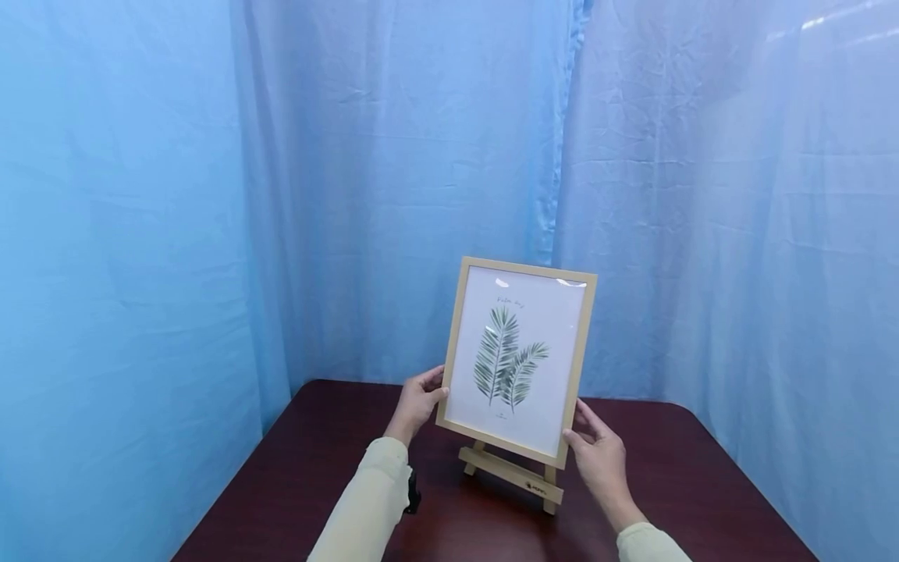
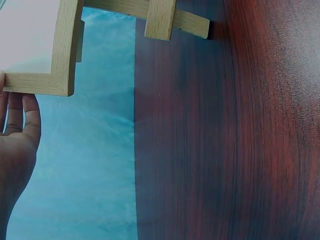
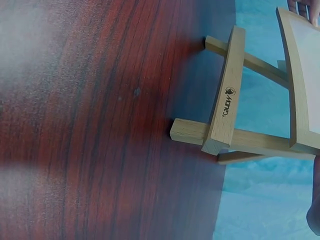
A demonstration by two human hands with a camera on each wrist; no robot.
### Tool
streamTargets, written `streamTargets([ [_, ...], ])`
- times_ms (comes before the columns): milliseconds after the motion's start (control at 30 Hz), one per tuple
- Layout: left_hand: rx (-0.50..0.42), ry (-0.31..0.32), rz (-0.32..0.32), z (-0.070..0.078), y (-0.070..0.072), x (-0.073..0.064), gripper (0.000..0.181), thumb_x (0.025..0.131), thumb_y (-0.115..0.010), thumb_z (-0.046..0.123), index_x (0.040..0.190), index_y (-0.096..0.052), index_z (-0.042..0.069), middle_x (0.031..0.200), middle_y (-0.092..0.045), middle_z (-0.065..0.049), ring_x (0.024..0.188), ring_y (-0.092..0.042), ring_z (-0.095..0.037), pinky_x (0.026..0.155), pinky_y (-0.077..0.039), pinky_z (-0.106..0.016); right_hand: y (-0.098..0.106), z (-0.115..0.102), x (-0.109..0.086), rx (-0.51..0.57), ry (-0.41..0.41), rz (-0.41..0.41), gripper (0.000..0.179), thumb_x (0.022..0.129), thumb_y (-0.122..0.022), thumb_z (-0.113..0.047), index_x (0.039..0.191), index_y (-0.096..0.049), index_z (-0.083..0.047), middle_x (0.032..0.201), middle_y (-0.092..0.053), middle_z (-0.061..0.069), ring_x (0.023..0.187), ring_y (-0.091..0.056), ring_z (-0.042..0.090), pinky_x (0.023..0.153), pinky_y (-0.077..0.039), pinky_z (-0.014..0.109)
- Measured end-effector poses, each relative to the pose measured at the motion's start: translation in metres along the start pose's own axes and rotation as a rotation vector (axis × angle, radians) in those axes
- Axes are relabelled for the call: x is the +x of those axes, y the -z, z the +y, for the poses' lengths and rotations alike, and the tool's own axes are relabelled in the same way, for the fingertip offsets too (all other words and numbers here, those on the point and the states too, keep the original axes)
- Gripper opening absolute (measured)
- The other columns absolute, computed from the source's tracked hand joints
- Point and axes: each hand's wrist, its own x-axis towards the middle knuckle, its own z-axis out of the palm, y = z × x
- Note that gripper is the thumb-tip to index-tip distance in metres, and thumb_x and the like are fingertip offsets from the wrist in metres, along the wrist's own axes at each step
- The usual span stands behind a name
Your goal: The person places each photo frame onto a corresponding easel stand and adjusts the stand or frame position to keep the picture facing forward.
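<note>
Picture frame [image 1: 518, 363], gripped by left hand [image 1: 419, 402] and right hand [image 1: 600, 459] above the easel ledge [image 1: 511, 473], seems mid-placement; lowering calls for care.

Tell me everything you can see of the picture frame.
The picture frame is rectangular, taller than wide, with a pale border that looks wooden. Its glossy front catches reflections near the top; the white print inside shows two green fronds below small lettering. It tilts slightly clockwise in the head view. The left hand and right hand grip its side edges low down, thumbs in front. Its lower edge hangs above the easel ledge, not touching it.
</note>
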Motion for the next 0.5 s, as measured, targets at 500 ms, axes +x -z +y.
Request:
streamTargets([
  [500,0.001,-0.068,0.02,-0.003,0.001,-0.002,0.045,0.093,-0.064,-0.003,0.137,-0.058,0.002,0.115,-0.067,-0.018,0.105,-0.061,-0.028,0.091,-0.051,-0.039,-0.002,0.016,0.008,0.052,0.067,0.019,0.057,0.09,-0.067,0.005,0.144,-0.052,-0.005,0.124,-0.064,0.023,0.104,-0.066,0.035,0.074,-0.052,0.015],
])
